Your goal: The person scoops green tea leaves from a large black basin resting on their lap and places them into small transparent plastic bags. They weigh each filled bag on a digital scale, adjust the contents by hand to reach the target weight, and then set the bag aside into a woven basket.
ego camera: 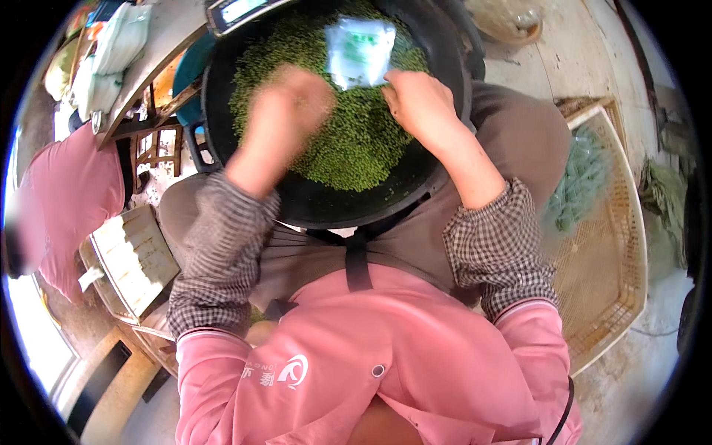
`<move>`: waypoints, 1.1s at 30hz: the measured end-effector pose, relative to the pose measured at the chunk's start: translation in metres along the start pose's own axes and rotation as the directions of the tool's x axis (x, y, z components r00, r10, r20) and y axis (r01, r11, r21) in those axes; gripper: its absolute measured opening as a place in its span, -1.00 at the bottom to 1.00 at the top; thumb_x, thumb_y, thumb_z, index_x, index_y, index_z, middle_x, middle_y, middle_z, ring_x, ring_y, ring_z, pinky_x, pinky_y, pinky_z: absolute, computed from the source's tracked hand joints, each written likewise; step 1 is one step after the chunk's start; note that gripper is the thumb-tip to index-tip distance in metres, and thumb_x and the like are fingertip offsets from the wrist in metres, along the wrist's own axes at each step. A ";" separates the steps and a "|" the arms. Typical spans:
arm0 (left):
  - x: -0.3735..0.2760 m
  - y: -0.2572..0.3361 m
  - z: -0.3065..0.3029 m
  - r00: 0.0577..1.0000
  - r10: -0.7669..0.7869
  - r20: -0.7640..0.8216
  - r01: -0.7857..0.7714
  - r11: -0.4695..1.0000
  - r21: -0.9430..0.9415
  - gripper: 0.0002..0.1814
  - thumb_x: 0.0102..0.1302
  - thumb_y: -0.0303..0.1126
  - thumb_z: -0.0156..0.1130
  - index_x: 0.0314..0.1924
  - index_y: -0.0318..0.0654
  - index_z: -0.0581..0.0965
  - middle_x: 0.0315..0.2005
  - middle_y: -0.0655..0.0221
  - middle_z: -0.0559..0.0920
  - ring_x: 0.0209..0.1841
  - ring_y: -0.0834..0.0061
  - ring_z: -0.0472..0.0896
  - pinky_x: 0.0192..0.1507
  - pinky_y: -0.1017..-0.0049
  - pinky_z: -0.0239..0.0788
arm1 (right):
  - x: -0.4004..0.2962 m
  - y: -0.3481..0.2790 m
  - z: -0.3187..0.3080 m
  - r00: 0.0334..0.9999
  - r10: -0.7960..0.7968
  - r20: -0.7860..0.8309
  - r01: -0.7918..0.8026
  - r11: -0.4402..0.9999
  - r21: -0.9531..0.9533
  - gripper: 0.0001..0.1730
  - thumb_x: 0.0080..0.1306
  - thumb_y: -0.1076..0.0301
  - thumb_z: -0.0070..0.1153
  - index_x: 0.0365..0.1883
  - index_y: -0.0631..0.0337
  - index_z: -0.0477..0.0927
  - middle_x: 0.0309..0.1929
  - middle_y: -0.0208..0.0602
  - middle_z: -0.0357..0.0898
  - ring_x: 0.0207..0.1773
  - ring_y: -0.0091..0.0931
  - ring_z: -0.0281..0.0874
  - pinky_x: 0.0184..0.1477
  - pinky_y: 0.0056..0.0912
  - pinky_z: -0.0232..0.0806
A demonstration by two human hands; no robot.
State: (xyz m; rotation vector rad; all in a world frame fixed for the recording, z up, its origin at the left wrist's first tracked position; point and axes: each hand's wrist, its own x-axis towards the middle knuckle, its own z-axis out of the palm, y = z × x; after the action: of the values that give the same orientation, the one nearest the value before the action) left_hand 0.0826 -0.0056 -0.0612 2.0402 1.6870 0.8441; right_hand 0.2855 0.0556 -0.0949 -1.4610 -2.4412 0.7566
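A wide black basin (384, 208) sits at my lap, holding a heap of small green peppercorn-like berries (356, 150). On the heap lies a clear plastic bag (361, 47) with green print. At the bag's lower right corner, my right hand (420, 103) pinches the edge between thumb and fingers. My left hand (295, 103) is over the left part of the heap, just left of the bag. Motion blurs it, its fingers look curled, and whether anything is in them is hidden.
A digital scale (242, 14) stands at the basin's far left rim. To my right is a plastic crate (601, 278) with clear green-tinted bags (581, 178). More packaging (119, 41) lies on a table at upper left. Another person in pink (78, 183) is at the left.
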 end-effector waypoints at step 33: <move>0.140 -0.053 -0.086 0.919 -0.253 -0.301 0.367 0.828 0.423 -0.68 0.18 -0.16 0.21 -0.28 -0.28 0.50 -0.44 0.04 0.61 -0.28 -0.02 0.57 -0.26 0.12 0.40 | 0.231 -0.117 -0.068 0.758 -0.350 -0.550 0.480 0.870 0.108 -0.55 0.28 0.01 -0.04 -0.08 0.17 0.55 -0.15 0.01 0.55 -0.09 -0.12 0.51 -0.05 -0.21 0.35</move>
State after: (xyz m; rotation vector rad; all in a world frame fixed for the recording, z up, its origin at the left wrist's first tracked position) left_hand 0.0019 0.1337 0.0010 1.9058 2.4855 0.6173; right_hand 0.1106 0.2334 0.0032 -0.8258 -2.0467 0.4612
